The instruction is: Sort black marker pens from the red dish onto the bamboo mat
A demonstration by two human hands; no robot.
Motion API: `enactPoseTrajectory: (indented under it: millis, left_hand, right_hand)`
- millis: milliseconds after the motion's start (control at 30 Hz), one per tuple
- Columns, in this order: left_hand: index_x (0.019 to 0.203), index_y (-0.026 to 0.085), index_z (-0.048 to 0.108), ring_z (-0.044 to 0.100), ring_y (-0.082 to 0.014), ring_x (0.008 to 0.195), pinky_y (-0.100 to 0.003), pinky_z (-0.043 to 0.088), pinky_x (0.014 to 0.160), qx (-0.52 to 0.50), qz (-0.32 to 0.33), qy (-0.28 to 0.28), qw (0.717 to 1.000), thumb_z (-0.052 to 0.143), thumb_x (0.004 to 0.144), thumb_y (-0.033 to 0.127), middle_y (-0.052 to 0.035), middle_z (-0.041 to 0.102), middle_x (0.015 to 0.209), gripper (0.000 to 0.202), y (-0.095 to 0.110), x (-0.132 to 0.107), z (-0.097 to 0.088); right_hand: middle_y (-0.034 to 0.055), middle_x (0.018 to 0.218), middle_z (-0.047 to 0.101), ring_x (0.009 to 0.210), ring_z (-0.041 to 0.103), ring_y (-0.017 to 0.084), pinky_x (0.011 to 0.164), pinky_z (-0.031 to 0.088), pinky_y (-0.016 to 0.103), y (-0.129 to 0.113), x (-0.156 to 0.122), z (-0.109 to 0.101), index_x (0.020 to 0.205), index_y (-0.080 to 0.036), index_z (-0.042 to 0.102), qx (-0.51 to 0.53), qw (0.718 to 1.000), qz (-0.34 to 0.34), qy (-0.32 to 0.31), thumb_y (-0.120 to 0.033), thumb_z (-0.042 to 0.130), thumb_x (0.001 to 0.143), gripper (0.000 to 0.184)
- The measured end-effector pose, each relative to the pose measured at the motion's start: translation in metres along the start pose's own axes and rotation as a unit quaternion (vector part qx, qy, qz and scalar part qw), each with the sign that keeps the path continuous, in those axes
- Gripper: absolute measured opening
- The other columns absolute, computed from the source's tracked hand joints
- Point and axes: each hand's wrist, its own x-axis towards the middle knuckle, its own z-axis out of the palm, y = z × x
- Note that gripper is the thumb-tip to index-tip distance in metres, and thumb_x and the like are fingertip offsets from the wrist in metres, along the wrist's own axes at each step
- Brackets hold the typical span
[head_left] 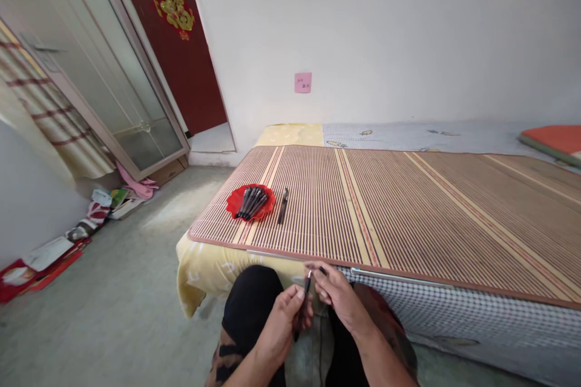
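My left hand (285,314) is closed around a dark pen (308,283), which points up and away with its silvery tip end bare. Just to the right, my right hand (340,293) pinches a small black pen cap (322,270), apart from the pen. Both hands are above my lap at the near edge of the bed. On the striped mat (308,224) beyond them, a red scalloped plate (231,199) carries several dark pens (252,201). One single pen (283,205) lies on the mat to the right of the plate.
The mat covers a bed with yellow cloth (218,257) and checked cloth (436,314) at its side. A folded orange cloth (554,138) lies at the far right. A pink note (303,83) is on the wall. Various items (97,211) lie along the floor at left.
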Motion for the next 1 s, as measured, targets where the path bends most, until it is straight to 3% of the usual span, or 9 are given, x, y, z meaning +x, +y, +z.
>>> enactPoseTrajectory:
  millis: [100,167,300,433,600,767,867,1000]
  left_hand:
    - [0.085,0.013,0.065,0.047,-0.0071,0.049,-0.02,0.031,0.05,-0.012,0.007,0.002,1.0,0.076,0.081,0.058,0.0001,0.061,0.064,0.047,-0.001,0.003,-0.002]
    - [0.085,0.013,0.064,0.047,-0.007,0.049,-0.02,0.03,0.05,-0.019,0.011,-0.003,1.0,0.075,0.082,0.058,0.0005,0.06,0.064,0.046,-0.005,0.006,-0.005]
    - [0.084,0.014,0.063,0.047,-0.0074,0.049,-0.021,0.029,0.05,-0.024,0.004,-0.016,1.0,0.073,0.084,0.059,0.0003,0.06,0.064,0.047,-0.018,0.012,-0.012]
    - [0.085,0.014,0.062,0.047,-0.0074,0.049,-0.021,0.025,0.049,-0.024,-0.011,-0.042,0.999,0.071,0.085,0.06,-0.0005,0.061,0.065,0.047,-0.027,0.016,-0.014]
    - [0.08,0.015,0.058,0.046,-0.0069,0.047,-0.022,0.024,0.047,-0.043,-0.025,-0.049,0.998,0.074,0.079,0.065,-0.0004,0.061,0.064,0.052,-0.028,0.024,-0.013]
    - [0.079,0.016,0.055,0.045,-0.0062,0.042,-0.022,0.021,0.044,-0.045,-0.033,-0.05,0.997,0.076,0.072,0.071,0.0007,0.061,0.059,0.059,-0.032,0.034,-0.014]
    - [0.078,0.017,0.054,0.044,-0.006,0.04,-0.021,0.022,0.042,-0.059,-0.031,-0.053,0.996,0.077,0.069,0.073,0.0017,0.061,0.057,0.061,-0.039,0.04,-0.017]
    - [0.076,0.018,0.053,0.047,-0.0063,0.042,-0.02,0.025,0.042,-0.074,-0.036,-0.064,0.995,0.078,0.069,0.071,0.0013,0.063,0.059,0.059,-0.045,0.043,-0.018]
  right_hand:
    - [0.0045,0.089,0.07,0.054,0.042,0.009,0.047,0.029,0.022,-0.008,0.0,-0.006,0.108,-0.021,0.068,0.055,0.998,-0.013,0.038,-0.058,0.067,0.084,0.044]
    - [0.0066,0.092,0.072,0.057,0.047,0.011,0.05,0.034,0.024,-0.014,0.005,-0.012,0.103,-0.02,0.068,0.028,0.998,-0.018,0.052,-0.056,0.069,0.082,0.042]
    - [0.0073,0.086,0.072,0.076,0.062,0.02,0.068,0.047,0.031,-0.033,0.034,-0.026,0.093,-0.019,0.076,-0.153,0.984,-0.056,0.072,-0.05,0.069,0.08,0.035]
    - [0.009,0.096,0.075,0.095,0.067,0.026,0.087,0.048,0.038,-0.051,0.08,-0.031,0.088,-0.021,0.081,-0.328,0.931,-0.129,0.092,-0.039,0.064,0.08,0.026]
    - [0.009,0.087,0.079,0.082,0.072,0.025,0.078,0.053,0.036,-0.051,0.143,-0.029,0.095,-0.016,0.081,-0.417,0.901,-0.089,0.08,-0.035,0.063,0.08,0.03]
    - [0.0107,0.1,0.08,0.097,0.074,0.025,0.089,0.053,0.034,-0.044,0.19,-0.026,0.091,-0.018,0.082,-0.454,0.882,-0.08,0.098,-0.028,0.066,0.08,0.022]
    - [0.0097,0.105,0.08,0.103,0.073,0.024,0.094,0.052,0.033,-0.043,0.203,-0.028,0.097,-0.019,0.081,-0.491,0.86,-0.078,0.116,-0.02,0.062,0.08,0.025]
    - [0.0107,0.111,0.076,0.102,0.071,0.023,0.092,0.051,0.033,-0.045,0.2,-0.036,0.111,-0.018,0.077,-0.536,0.831,-0.078,0.126,-0.012,0.054,0.083,0.036]
